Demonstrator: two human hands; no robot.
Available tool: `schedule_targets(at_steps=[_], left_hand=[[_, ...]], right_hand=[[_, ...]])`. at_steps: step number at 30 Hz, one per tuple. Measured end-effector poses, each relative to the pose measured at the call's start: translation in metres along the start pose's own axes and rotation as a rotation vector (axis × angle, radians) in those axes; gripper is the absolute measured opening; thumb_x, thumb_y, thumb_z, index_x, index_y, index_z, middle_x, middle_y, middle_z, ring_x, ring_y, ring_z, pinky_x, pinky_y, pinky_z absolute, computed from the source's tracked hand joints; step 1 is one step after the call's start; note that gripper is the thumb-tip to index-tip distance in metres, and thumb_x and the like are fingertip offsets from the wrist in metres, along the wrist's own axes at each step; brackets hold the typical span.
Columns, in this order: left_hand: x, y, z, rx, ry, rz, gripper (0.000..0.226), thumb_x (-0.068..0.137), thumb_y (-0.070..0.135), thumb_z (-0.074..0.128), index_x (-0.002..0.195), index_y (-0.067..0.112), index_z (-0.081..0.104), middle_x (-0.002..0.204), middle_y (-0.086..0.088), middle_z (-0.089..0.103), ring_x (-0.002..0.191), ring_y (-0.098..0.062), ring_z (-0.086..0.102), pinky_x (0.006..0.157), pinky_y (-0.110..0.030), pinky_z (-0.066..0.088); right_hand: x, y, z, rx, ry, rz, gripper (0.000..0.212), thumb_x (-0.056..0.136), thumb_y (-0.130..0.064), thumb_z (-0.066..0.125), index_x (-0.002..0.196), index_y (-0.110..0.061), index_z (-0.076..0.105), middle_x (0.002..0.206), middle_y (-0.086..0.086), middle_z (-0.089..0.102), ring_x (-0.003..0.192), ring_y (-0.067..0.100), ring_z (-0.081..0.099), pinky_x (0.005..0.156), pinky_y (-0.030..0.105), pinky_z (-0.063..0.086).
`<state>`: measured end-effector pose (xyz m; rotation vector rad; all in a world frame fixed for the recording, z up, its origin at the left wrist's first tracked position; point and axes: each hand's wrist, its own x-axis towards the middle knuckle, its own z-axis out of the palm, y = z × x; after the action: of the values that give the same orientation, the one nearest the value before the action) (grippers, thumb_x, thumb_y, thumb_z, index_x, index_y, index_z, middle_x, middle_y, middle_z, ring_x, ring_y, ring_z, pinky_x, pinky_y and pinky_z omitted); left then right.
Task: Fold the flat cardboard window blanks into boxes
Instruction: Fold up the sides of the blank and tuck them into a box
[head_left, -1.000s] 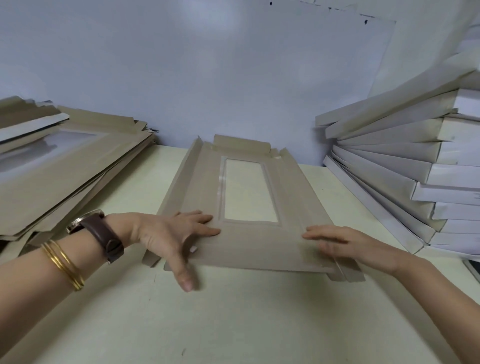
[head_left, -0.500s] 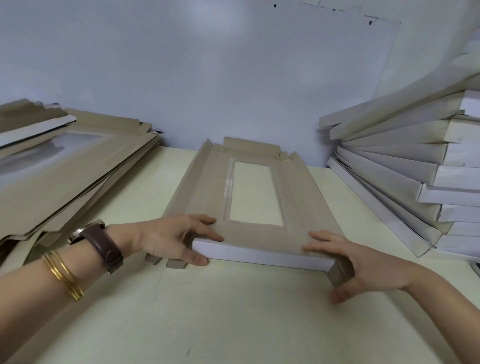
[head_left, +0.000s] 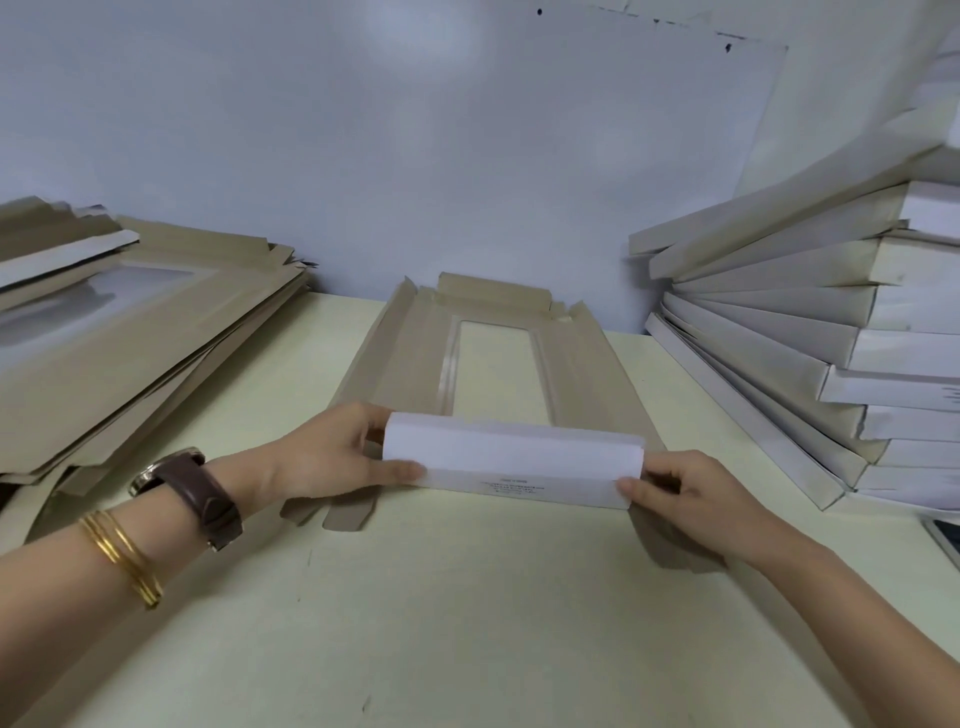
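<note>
One window blank (head_left: 576, 374), brown side up, lies on the table (head_left: 467, 597) between a pile of flat blanks (head_left: 130, 332) at left and stacked folded boxes (head_left: 831, 332) at right. Its near flap (head_left: 511, 460) stands raised, white face showing. Left hand (head_left: 332, 462) pinches the flap's left end and right hand (head_left: 691, 488) pinches its right end, thumbs in front.

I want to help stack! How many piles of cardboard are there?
2. The pile of flat blanks lies at the left, the stack of folded boxes at the right. Both run off the picture, so more may be hidden.
</note>
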<state>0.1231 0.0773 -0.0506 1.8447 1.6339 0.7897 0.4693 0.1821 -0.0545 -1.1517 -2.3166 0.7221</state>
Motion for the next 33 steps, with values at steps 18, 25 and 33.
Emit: schedule_targets(at_steps=[18,25,33], left_hand=[[0.03,0.016,0.055,0.822,0.013,0.133,0.064,0.094,0.013,0.036,0.153,0.018,0.015,0.161,0.003,0.01,0.149,-0.013,0.003,0.119,-0.039,-0.003],[0.046,0.026,0.084,0.744,-0.056,0.113,0.06,0.102,0.035,0.023,0.155,0.017,-0.001,0.162,0.001,0.0,0.149,-0.019,-0.003,0.121,-0.037,0.001],[0.051,0.02,0.084,0.706,-0.187,-0.015,0.06,0.103,0.036,0.015,0.153,0.014,-0.01,0.162,-0.002,-0.012,0.148,-0.016,-0.01,0.121,-0.033,-0.003]], right_hand=[[0.022,-0.026,0.045,-0.699,0.132,0.0,0.053,0.096,-0.02,0.037,0.147,-0.01,0.026,0.155,0.008,0.025,0.142,0.025,0.02,0.115,0.031,0.017],[0.039,-0.072,0.099,-0.394,-0.156,-0.108,0.068,0.102,-0.049,0.017,0.154,-0.006,0.007,0.163,0.006,-0.001,0.148,0.013,-0.013,0.118,0.025,-0.009],[0.04,-0.058,0.1,-0.421,-0.33,-0.005,0.077,0.094,-0.059,0.005,0.155,-0.012,0.0,0.163,0.0,-0.004,0.148,0.009,-0.008,0.121,0.031,-0.003]])
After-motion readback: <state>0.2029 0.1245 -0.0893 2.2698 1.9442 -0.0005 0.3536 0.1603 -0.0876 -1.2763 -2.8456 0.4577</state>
